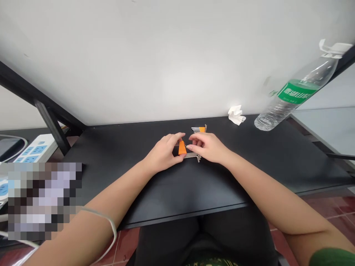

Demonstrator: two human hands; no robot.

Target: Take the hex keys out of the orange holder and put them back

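My left hand (168, 152) is closed around an orange holder (182, 148), thumb at its near edge and fingers at its far edge. Bent metal hex keys (194, 155) stick out of this holder to the right, just above the black tabletop. My right hand (208, 147) is close beside the holder with its fingers curled and the thumb tip by the holder's right side. What lies between those right fingers is too small to make out. Just behind the right hand lies a second hex key set (202, 129) with an orange holder, partly hidden by that hand.
A crumpled white tissue (236, 115) and a clear bottle with a green label (298, 91) are at the back right of the black table (116, 147), near the pale wall. At left are a white power strip (37, 147), black frame bars and a white cable (111, 221).
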